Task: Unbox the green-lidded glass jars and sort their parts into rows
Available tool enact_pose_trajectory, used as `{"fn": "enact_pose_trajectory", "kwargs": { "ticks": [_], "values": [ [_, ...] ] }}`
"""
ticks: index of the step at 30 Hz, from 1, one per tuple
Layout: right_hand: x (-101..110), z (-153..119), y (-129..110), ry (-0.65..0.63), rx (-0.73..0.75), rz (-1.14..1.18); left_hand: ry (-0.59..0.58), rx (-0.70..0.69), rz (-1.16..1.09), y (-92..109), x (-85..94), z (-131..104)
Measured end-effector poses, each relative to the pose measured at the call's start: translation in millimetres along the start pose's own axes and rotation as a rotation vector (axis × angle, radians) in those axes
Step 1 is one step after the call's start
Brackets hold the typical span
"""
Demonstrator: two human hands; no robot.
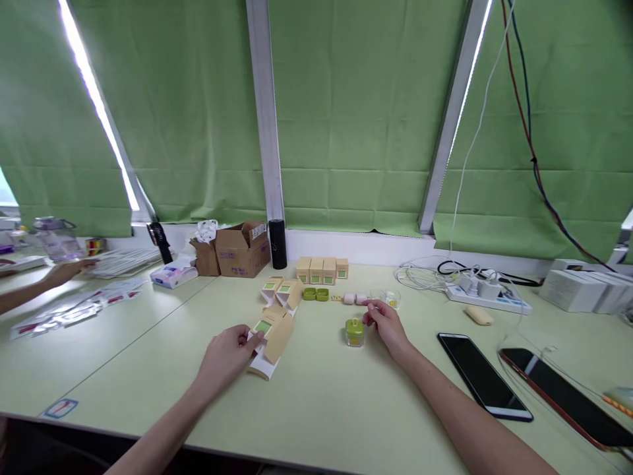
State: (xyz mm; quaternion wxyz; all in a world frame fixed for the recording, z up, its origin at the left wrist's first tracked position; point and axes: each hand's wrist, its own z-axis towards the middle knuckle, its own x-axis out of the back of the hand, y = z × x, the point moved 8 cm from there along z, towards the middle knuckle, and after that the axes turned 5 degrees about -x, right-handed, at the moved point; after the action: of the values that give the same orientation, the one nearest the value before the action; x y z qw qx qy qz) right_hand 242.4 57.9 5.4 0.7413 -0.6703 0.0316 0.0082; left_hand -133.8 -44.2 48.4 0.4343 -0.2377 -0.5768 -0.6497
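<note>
My left hand [232,353] is closed on an open kraft-and-white small box [274,333] with a green label, its flaps spread on the table. Beside my right hand [386,324] stands a little clear jar with a green lid [355,332]. The fingers of that hand are slightly curled and apart, with nothing visible in them. Beyond the held box lie more open boxes [283,290]. Two green lids [315,294], small pale pink pieces [354,299] and clear containers [392,299] form a row behind the jar.
Closed kraft boxes [322,270] stand at the back by a black cylinder [277,244] and a brown carton [243,249]. Two phones [484,375] and a power strip [488,300] with cables lie on the right. Another person's hand [72,270] reaches over papers at far left.
</note>
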Motion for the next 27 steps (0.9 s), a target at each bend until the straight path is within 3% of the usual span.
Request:
{"fn": "enact_pose_trajectory", "kwargs": {
  "ticks": [5,16,20,23,27],
  "values": [
    [-0.7,1.3,1.5,-0.006,-0.007,0.014,0.008,-0.117,0.229,14.2,4.1,-1.5],
    [-1.2,1.5,2.9,-0.015,-0.002,-0.002,0.031,-0.176,0.457,19.2,3.6,-0.3],
    [-1.4,1.6,3.0,-0.026,-0.016,-0.017,0.052,-0.188,0.535,24.5,11.1,-3.2],
    [-0.8,3.5,4.9,-0.024,-0.018,-0.028,0.15,-0.233,0.634,40.3,27.0,-7.6],
    [1.3,6.5,7.8,-0.008,-0.006,-0.04,0.275,-0.424,0.523,86.7,38.7,-17.8]
  ]
}}
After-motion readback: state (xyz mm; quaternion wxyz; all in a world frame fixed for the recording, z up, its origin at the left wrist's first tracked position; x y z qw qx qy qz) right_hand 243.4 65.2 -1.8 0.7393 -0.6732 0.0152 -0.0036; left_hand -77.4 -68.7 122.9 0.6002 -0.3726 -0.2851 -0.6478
